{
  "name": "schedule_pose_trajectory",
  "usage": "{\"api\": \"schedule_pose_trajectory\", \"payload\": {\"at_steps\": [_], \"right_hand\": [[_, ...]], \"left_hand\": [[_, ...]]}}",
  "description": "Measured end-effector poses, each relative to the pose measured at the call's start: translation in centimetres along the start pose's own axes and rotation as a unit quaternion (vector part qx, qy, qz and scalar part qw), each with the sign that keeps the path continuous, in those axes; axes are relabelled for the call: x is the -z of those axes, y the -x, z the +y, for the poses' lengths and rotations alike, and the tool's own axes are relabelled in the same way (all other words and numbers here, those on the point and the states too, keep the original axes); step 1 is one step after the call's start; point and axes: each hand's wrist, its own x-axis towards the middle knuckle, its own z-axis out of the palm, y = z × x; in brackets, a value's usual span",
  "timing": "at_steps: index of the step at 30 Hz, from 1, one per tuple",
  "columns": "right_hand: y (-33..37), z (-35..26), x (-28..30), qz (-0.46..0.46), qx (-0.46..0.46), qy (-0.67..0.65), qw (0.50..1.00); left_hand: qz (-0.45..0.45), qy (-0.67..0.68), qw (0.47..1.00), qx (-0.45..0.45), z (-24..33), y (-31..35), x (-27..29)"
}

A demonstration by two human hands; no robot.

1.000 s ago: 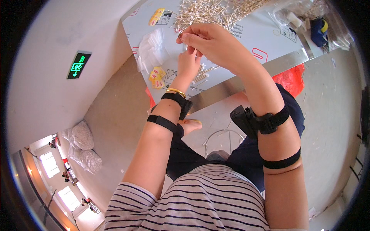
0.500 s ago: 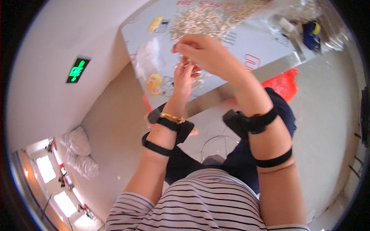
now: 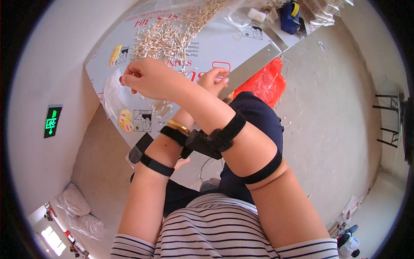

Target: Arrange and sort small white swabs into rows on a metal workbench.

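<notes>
Two crossed forearms (image 3: 207, 108), hands well apart: the right hand (image 3: 146, 73), fingers curled, is at the flat translucent plastic bags (image 3: 113, 96), its grip impossible to tell; the left hand (image 3: 211, 82), fingers parted, nears the shiny steel table edge (image 3: 254, 70); white-tipped cotton swabs (image 3: 159, 41) lie heaped beyond.

Pale, plain wall (image 3: 32, 172) at left, green-lit sign (image 3: 53, 121) mounted on it. Floor (image 3: 336, 103) greyish-beige, small pale litter scattered. Surface (image 3: 226, 47): silvery-grey, steel-edged. Lower left, bright window (image 3: 53, 240), daylight strong; plastic-wrapped bundles (image 3: 79, 211) on floor nearby. Far right: dark-legged furniture (image 3: 390, 131) by whitish wall (image 3: 384, 207).
</notes>
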Motion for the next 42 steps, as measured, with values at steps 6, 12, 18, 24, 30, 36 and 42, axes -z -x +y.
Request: {"api": "schedule_pose_trajectory", "payload": {"at_steps": [6, 12, 18, 24, 30, 36, 42], "right_hand": [[-0.3, -1.2, -1.1, -0.023, 0.047, -0.027, 0.998], [0.5, -0.4, 3.1, 0.055, 0.033, -0.079, 0.995], [0.6, -0.9, 3.1, 0.06, 0.026, -0.119, 0.991], [0.5, -1.2, 2.6, 0.048, 0.029, -0.111, 0.992], [0.3, -0.9, 2.8, 0.023, 0.01, -0.102, 0.994], [0.4, -0.2, 2.8, 0.059, 0.059, -0.116, 0.99], [0.4, 0.0, 2.5, 0.034, 0.042, -0.089, 0.995]], "left_hand": [[0.141, -0.043, 0.989, -0.014, -10.5, 8.6, 8.7], [0.288, -0.21, 0.934, 0.019, -4.7, 12.0, 10.5], [0.267, -0.358, 0.894, 0.035, -5.5, 10.1, 12.0], [0.217, -0.506, 0.833, 0.056, -5.5, 7.6, 9.1], [0.188, -0.528, 0.828, 0.025, -4.4, 7.0, 6.8], [0.142, -0.469, 0.87, 0.045, -4.4, 13.9, 4.9], [0.235, -0.487, 0.838, 0.079, -7.0, 20.5, 7.5]]}}
